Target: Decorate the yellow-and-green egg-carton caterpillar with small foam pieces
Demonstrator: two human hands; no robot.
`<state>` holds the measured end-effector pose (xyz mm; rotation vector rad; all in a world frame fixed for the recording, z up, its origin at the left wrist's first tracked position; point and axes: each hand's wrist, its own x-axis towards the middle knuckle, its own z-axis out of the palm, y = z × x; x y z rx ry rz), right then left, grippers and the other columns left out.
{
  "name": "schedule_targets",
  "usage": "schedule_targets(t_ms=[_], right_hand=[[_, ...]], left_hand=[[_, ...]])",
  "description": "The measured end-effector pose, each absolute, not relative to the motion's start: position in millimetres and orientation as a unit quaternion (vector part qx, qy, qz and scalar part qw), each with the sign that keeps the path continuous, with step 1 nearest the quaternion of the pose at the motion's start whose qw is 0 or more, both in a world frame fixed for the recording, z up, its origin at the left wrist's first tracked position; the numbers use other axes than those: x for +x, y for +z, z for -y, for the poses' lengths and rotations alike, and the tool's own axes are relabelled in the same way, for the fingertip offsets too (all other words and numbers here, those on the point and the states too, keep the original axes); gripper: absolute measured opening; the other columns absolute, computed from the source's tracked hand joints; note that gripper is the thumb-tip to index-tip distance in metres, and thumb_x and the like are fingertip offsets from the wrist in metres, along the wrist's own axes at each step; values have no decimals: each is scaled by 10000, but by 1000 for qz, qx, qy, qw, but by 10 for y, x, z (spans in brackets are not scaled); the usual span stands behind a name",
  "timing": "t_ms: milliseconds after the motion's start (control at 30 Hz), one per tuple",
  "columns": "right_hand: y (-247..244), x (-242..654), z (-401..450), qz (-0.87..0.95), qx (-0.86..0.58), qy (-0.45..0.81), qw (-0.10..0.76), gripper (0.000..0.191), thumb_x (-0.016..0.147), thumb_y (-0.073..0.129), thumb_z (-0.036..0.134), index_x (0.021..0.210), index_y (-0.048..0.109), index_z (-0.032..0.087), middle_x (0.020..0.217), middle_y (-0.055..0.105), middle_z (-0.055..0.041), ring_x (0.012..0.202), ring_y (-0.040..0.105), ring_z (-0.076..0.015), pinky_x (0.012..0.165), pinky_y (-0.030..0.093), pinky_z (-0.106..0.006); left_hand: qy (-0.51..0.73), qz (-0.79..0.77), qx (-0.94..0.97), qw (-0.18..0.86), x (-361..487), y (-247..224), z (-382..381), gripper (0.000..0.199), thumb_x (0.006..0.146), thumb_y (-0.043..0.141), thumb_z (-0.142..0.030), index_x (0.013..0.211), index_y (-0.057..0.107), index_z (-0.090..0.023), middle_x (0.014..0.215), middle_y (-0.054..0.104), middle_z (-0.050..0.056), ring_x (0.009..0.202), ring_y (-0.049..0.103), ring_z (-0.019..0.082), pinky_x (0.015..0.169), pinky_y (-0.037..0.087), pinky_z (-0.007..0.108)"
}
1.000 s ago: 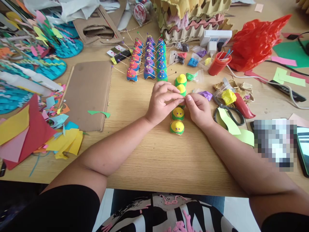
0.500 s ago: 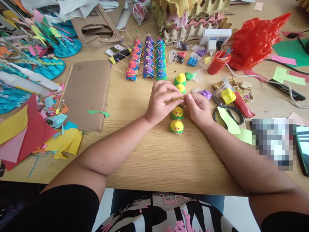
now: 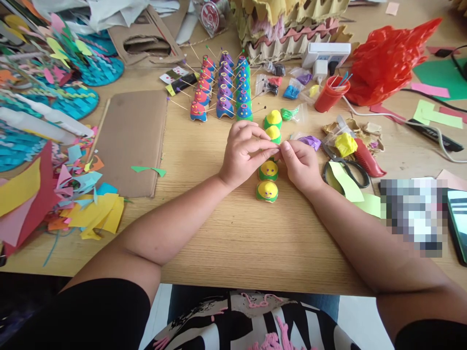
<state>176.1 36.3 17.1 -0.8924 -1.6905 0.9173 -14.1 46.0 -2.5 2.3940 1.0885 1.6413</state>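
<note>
The fingertips of my left hand (image 3: 248, 154) and my right hand (image 3: 301, 163) meet in a pinch over a column of yellow and green caterpillar-like segments. Whatever lies between the fingertips is too small to make out. Two yellow domes with small faces, the nearest one (image 3: 267, 190) smiling, show below my hands. Above them are two more yellow domes, the farthest one (image 3: 273, 118) without a visible face. Part of the column is hidden behind my fingers.
Red, purple and blue-green figures (image 3: 242, 97) with pins stand in rows behind. Cardboard (image 3: 127, 141) and paper scraps (image 3: 97, 214) lie left. Scissors (image 3: 355, 172), a red cup (image 3: 331, 95), clay bags and a red plastic bag (image 3: 388, 63) are right; egg trays (image 3: 292, 43) sit behind.
The red, yellow and pink paper sheets at the far left have shifted left and down a little. Both hands keep nearly the same place and pinch.
</note>
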Motion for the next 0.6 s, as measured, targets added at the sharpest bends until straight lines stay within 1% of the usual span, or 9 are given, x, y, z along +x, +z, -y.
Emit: schedule_targets(t_ms=[67,167,233,300,367,500,600], right_hand=[[171,1760,-359,695,-368,382,485,670,987,551,793,676,625,205,584,537,12,551,426,-108,525,322,-299],[165,1757,-362,694,-367,383,486,668,986,555,792,679,626,203,586,543,12,556,445,-109,528,333,-294],[162,1755,-369,691,-365,380,495,671,983,560,793,671,616,202,594,547,9,564,452,-108,535,345,-290],[165,1755,-375,685,-368,379,502,677,974,565,802,659,596,204,590,522,13,557,428,-105,535,345,-290],[175,1754,-378,677,-378,381,503,687,956,567,825,655,582,208,579,488,19,550,400,-105,529,340,-290],[192,1753,-374,667,-394,386,501,719,927,562,865,628,565,211,561,476,18,544,384,-106,520,342,-286],[192,1752,-368,670,-391,387,498,727,927,558,867,628,604,206,562,506,14,538,392,-103,522,353,-285]], left_hand=[[526,-355,772,24,-140,-20,-456,190,1037,706,-479,1025,843,-349,1011,745,6,1157,622,198,1123,525,441],[528,-355,771,36,-146,-8,-450,184,1033,715,-472,1011,846,-343,1043,759,5,1157,630,194,1123,519,425],[519,-355,776,49,-154,2,-447,203,1027,718,-490,1072,846,-339,1098,766,15,1170,638,198,1126,516,422],[505,-358,783,62,-162,12,-445,281,1015,721,-531,1180,832,-332,1143,767,29,1183,646,208,1130,515,427],[493,-361,788,71,-169,18,-445,347,1000,726,-567,1235,820,-330,1157,766,37,1194,648,221,1142,512,440],[474,-381,791,66,-171,17,-442,282,1002,726,-556,1161,839,-352,1137,762,31,1201,640,230,1159,510,471],[483,-382,786,57,-170,5,-441,223,1020,714,-515,1127,840,-364,1126,759,25,1206,630,224,1162,511,475]])
